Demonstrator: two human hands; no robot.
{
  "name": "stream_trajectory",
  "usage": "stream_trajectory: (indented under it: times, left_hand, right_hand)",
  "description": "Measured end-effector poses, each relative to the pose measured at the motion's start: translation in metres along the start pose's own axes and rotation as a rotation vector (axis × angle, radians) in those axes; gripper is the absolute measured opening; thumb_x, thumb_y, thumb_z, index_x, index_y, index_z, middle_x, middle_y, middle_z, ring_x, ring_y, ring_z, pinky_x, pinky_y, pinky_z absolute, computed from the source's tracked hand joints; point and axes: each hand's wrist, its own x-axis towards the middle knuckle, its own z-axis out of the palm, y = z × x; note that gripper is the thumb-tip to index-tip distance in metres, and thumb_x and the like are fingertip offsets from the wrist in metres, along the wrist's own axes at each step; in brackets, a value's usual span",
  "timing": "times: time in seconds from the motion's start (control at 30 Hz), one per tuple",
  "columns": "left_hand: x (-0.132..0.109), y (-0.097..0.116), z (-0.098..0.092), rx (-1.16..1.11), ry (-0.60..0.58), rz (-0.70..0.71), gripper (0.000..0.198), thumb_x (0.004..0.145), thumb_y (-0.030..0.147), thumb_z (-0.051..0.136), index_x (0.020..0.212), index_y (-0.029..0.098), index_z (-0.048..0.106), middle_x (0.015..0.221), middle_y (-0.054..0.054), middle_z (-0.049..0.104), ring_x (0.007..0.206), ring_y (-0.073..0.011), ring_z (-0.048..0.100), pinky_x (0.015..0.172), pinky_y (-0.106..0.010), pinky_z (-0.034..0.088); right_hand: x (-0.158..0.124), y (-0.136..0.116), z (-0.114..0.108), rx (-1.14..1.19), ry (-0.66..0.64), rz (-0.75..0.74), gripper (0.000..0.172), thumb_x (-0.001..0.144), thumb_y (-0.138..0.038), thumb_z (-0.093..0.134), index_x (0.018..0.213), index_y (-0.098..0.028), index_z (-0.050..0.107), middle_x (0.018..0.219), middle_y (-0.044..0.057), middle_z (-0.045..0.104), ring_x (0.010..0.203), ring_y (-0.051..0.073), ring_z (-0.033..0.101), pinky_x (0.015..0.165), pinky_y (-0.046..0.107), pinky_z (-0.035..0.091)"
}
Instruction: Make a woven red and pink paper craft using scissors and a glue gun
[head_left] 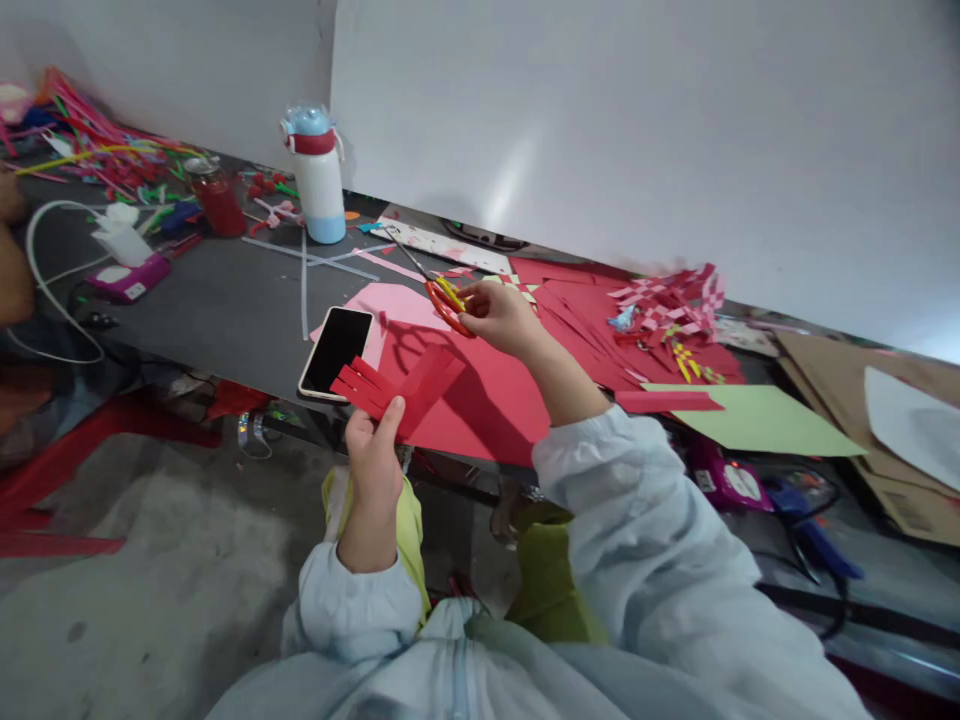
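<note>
My left hand (pixel 379 455) pinches a folded piece of red paper (pixel 424 390) near the table's front edge. One end of that paper is cut into several strips, which hang over a phone (pixel 339 350) lying on the table. Higher up, my right hand (pixel 499 315) is closed on the handles of a pair of scissors (pixel 446 300) with red and yellow grips. Their blades point up and to the left, away from the paper. Beneath both hands lie a large red sheet (pixel 495 400) and a pink sheet (pixel 401 303).
A white and blue bottle (pixel 319 185) stands at the back beside a red jar (pixel 217 200). Woven paper strips (pixel 675 310) and a green sheet (pixel 765 418) lie to the right. At left are a purple power strip (pixel 127 278), a white cable and another person's arm (pixel 13 260).
</note>
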Motion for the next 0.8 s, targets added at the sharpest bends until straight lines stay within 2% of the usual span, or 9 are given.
stream_trajectory:
  times: [0.1,0.23,0.33,0.5,0.63,0.7,0.8]
  left_hand:
    - [0.000,-0.001,0.010,-0.014,-0.022,0.003,0.042,0.051,0.038,0.089,0.082,0.017,0.070,0.081,-0.001,0.073,0.075,-0.0144,0.067,0.081,-0.029,0.054]
    - [0.003,0.002,0.026,0.013,-0.081,0.086,0.041,0.055,0.038,0.088,0.084,0.017,0.068,0.082,-0.001,0.072,0.078,-0.0140,0.068,0.086,-0.030,0.054]
    - [0.007,0.009,0.044,0.060,-0.086,0.161,0.044,0.056,0.041,0.087,0.087,0.017,0.067,0.085,-0.003,0.072,0.082,-0.0163,0.068,0.082,-0.031,0.056]
    - [0.022,0.025,0.087,0.128,-0.178,0.331,0.041,0.060,0.045,0.084,0.083,0.017,0.065,0.079,-0.003,0.069,0.081,-0.0171,0.068,0.076,-0.030,0.056]
    - [0.033,0.031,0.117,0.262,-0.239,0.341,0.038,0.067,0.047,0.080,0.080,0.016,0.060,0.069,-0.001,0.064,0.063,-0.0146,0.067,0.054,-0.024,0.049]
    - [0.035,0.027,0.125,0.299,-0.243,0.340,0.038,0.069,0.047,0.079,0.074,0.017,0.055,0.062,0.002,0.060,0.052,-0.0111,0.062,0.042,-0.019,0.039]
    - [0.033,0.016,0.129,0.293,-0.239,0.318,0.036,0.069,0.040,0.079,0.069,0.018,0.051,0.053,0.007,0.053,0.040,-0.0051,0.051,0.034,-0.016,0.028]
  right_hand:
    - [-0.047,0.002,-0.012,0.453,0.066,0.080,0.035,0.064,-0.028,0.068,0.096,-0.014,0.066,0.074,0.001,0.065,0.063,0.013,0.057,0.060,0.028,0.045]
    - [-0.106,0.003,-0.021,0.737,0.142,0.113,0.029,0.060,-0.026,0.073,0.086,-0.018,0.065,0.069,-0.003,0.059,0.058,0.009,0.048,0.057,0.025,0.041]
    - [-0.133,0.007,-0.026,0.796,0.194,0.071,0.028,0.063,-0.024,0.072,0.089,-0.019,0.062,0.071,-0.004,0.054,0.059,0.009,0.047,0.055,0.025,0.039]
    - [-0.152,0.012,-0.035,0.785,0.233,0.039,0.026,0.075,-0.030,0.066,0.099,-0.020,0.062,0.076,-0.002,0.053,0.062,0.011,0.054,0.061,0.028,0.045]
    - [-0.161,0.020,-0.039,0.698,0.088,0.019,0.021,0.079,-0.032,0.067,0.095,-0.019,0.063,0.081,0.002,0.061,0.067,0.013,0.058,0.065,0.029,0.049]
    - [-0.165,0.024,-0.040,0.702,-0.006,0.066,0.025,0.076,-0.033,0.071,0.094,-0.018,0.061,0.071,-0.001,0.060,0.061,0.012,0.056,0.059,0.028,0.047]
    - [-0.170,0.025,-0.044,0.732,-0.080,0.226,0.033,0.071,-0.037,0.076,0.090,-0.017,0.059,0.053,-0.007,0.048,0.045,0.009,0.044,0.044,0.023,0.035]
